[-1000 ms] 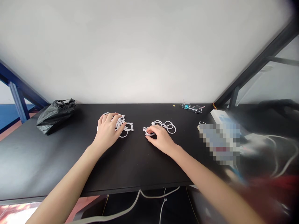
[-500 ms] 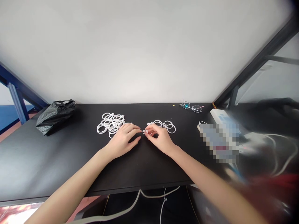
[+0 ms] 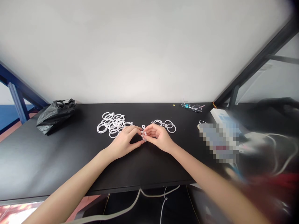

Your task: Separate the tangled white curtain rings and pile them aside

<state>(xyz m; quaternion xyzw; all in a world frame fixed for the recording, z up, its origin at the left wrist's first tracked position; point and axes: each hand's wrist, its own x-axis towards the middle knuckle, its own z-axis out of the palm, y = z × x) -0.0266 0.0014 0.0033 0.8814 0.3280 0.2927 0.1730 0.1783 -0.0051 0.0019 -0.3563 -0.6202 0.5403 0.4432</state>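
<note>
My left hand point(image 3: 125, 140) and my right hand point(image 3: 158, 137) meet at the middle of the black table point(image 3: 58, 155). Together their fingertips pinch a small white plastic ring point(image 3: 143, 133), held on edge between them. A heap of white rings point(image 3: 111, 123) lies just behind my left hand. A smaller group of white rings point(image 3: 166, 125) lies behind my right hand.
A crumpled black plastic bag point(image 3: 55, 114) sits at the back left. Eyeglasses point(image 3: 192, 107) lie at the back right near the wall. A white power strip point(image 3: 220, 117) and a blurred-out object point(image 3: 219, 141) are at the right, with white cables point(image 3: 130, 207) hanging below the front edge.
My left hand left the big heap of rings and came right to the centre. My right hand lifted a ring off the small group, and both hands now grip it.
</note>
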